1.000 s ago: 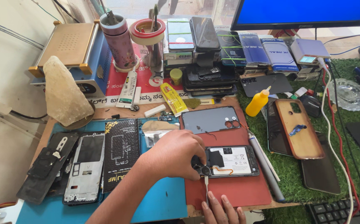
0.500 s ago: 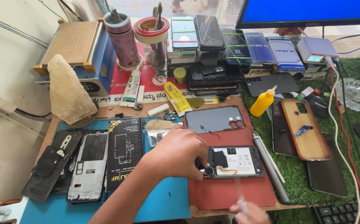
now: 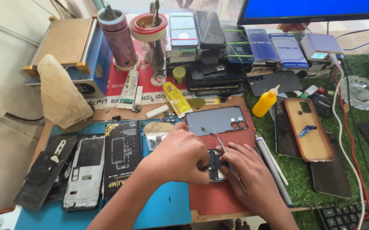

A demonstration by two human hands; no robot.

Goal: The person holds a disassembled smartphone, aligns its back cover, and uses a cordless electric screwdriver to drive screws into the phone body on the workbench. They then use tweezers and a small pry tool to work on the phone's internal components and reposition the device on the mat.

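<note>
The phone (image 3: 217, 167) lies opened on the red mat (image 3: 218, 198), near the middle of the desk (image 3: 108, 115), and its grey back cover (image 3: 216, 121) is already off, resting just beyond it at 12 o'clock; the insides are exposed, so the opening looks done while the work within seems still in progress and the cover is not yet back on. The left hand (image 3: 182, 153) is curled narrow on the phone's left end, pinning it down. The right hand (image 3: 246, 170) grips slim tweezers (image 3: 227, 155), its fingers closed round them, the lower tip hidden under the fingers (what it touches cannot be made out). Both hands cover most of the phone, so little of its interior shows. At 9 o'clock, on the blue mat (image 3: 163, 208), lie a black packet (image 3: 122, 155) and other stripped phones (image 3: 84, 172). A yellow bottle (image 3: 264, 102) stands at 1 o'clock, and a tan case (image 3: 308, 134) lies at 3 o'clock on the green turf (image 3: 303, 187). A yellow tube (image 3: 177, 99) and stacked phones (image 3: 212, 55) crowd the far side at 12 o'clock, close behind the cover, and thin rods (image 3: 274, 168) lie just beside the right hand.
</note>
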